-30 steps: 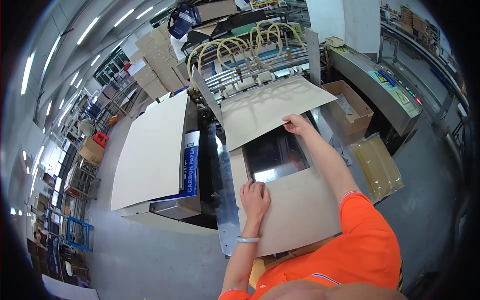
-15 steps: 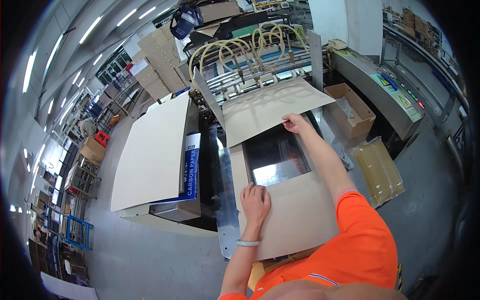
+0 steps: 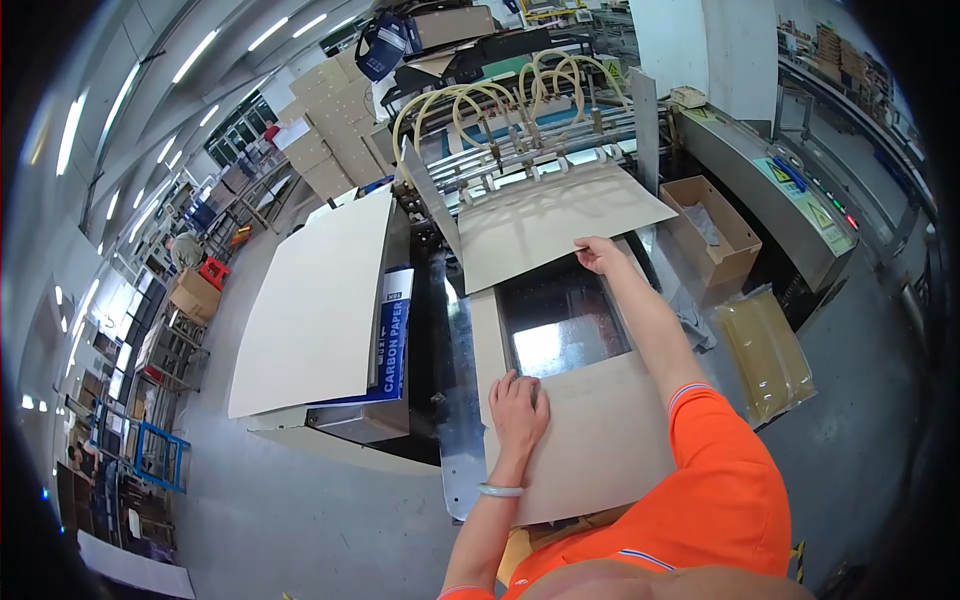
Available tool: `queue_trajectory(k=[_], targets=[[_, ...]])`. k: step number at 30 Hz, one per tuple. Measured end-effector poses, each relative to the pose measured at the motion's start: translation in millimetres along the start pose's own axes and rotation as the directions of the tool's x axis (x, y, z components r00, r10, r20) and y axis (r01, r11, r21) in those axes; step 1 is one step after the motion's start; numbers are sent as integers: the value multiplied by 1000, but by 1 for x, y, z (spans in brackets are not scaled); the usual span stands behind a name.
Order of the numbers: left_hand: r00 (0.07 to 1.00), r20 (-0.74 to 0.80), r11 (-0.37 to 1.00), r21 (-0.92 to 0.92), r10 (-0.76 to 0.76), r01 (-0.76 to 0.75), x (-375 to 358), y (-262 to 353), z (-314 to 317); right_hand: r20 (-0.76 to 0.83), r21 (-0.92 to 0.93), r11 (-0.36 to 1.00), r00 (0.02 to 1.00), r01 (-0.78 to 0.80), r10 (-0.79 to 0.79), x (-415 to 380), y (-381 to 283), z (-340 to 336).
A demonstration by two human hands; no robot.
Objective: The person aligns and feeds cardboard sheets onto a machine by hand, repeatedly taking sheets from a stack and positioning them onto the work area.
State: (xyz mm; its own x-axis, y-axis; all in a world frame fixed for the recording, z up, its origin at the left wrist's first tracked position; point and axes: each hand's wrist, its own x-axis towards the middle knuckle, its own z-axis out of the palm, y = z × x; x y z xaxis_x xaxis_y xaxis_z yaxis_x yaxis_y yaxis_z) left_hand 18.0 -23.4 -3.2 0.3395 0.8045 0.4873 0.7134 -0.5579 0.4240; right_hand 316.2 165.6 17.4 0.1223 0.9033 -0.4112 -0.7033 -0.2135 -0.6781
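Note:
Flat on the near sheet of greyish-beige cardboard rests my left hand, its fingertips at the sheet's far edge and a pale bangle on the wrist. My right hand reaches forward and pinches the near edge of a second cardboard sheet. That far sheet slopes up under the machine's row of suction fittings. Between the two sheets shows a dark, glossy machine bed, with a cardboard strip along its left side.
A large pale board lies at the left above a blue carbon paper box. To the right stand an open cardboard box, a plastic-wrapped yellowish pack and a control panel. Upright metal plates flank the fittings.
The view has shifted a little, so everything appears slightly lower and further right. Both hands keep their places on the cardboard sheets.

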Motion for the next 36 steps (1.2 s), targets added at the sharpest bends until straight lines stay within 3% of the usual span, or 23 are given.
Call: queue_trajectory(k=[24,25,28,29,31,33,36], targets=[[1000,11,1000,-2,-16,16,1,-5,1,-95,-139,990,995,-29,16,-15,-6,1],[1000,10,1000,0,-17,17,0,-6,1,-63,-249,968,997,38,-55,-27,-5,-1],[1000,13,1000,6,-16,16,-1,-6,2,76,-538,809,969,239,-236,-76,5,1],[1000,17,1000,1,-17,17,0,-7,2,71,-540,808,969,235,-235,-81,13,-1],[1000,17,1000,3,-26,26,1,-6,2,99,-760,510,847,403,-523,-92,28,-9],[999,29,999,10,-31,30,0,-6,1,206,-892,134,652,431,-730,-105,47,-19],[999,26,998,-50,-31,32,-3,-6,-1,162,-903,132,608,408,-777,-115,79,-30]])
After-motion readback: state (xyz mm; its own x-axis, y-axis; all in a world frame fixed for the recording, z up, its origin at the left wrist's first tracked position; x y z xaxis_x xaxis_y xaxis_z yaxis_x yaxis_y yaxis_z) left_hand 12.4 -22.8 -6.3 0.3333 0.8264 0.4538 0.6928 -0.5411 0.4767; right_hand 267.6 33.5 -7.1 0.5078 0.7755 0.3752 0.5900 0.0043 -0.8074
